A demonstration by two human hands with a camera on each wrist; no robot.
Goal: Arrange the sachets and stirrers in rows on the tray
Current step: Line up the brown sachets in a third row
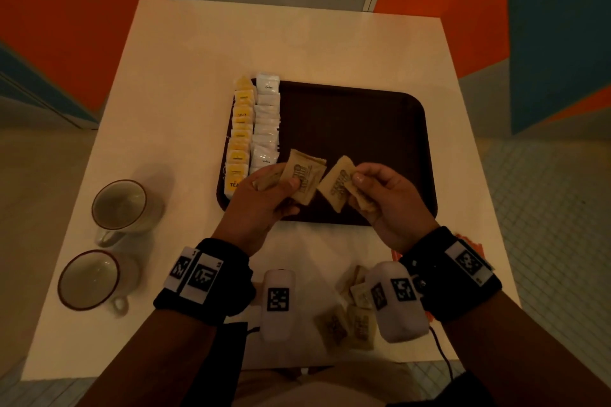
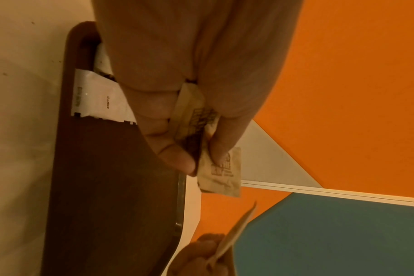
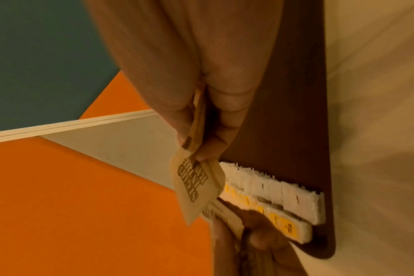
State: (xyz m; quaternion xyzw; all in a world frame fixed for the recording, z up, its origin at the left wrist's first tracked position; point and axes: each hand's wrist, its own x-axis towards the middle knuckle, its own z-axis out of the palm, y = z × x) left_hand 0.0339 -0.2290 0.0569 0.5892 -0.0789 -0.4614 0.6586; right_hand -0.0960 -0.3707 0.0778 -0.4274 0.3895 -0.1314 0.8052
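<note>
I am reading "Coffee" on the flat white paper sachets [image 2: 99,100] and "TEA" on the nearest yellow-labelled sachet [image 1: 235,179]; the brown sachets' print is staying illegible.

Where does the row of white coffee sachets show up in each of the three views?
Head: white coffee sachets along the tray's left side, right of the yellow tea sachets.
Left wrist: one sachet, upper left, on the tray.
Right wrist: lower right.
Shared landmark: the brown tray.
</note>
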